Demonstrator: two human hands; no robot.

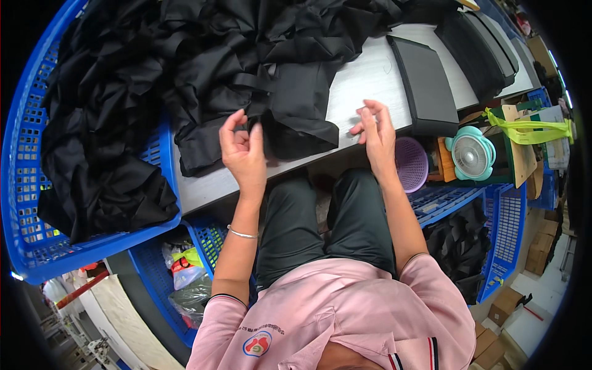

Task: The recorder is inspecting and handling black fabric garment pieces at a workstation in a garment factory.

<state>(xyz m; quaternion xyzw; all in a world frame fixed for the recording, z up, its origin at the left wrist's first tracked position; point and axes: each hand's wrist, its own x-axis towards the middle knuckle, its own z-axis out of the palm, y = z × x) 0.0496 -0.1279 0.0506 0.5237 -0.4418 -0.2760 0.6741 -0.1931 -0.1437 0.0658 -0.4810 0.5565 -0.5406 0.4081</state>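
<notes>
My left hand (243, 153) is raised at the front edge of the white table (364, 83), over black cloth. Its fingers curl loosely, thumb apart, and nothing shows in them. My right hand (377, 137) hovers to the right of the cloth, fingers bent and spread, holding nothing. Between the two hands a black fabric piece (299, 92) lies with its near end at the table edge. Behind it spreads a large crumpled heap of black fabric (209, 43). To the right of my right hand stands a neat stack of flat black pieces (425, 83).
A second black stack (475, 55) lies farther right. At left, a blue plastic basket (92, 256) overflows with black cloth. A purple basket (411, 163) and a turquoise fan (472, 154) sit below the table at right. Another blue crate (502, 231) holds black pieces.
</notes>
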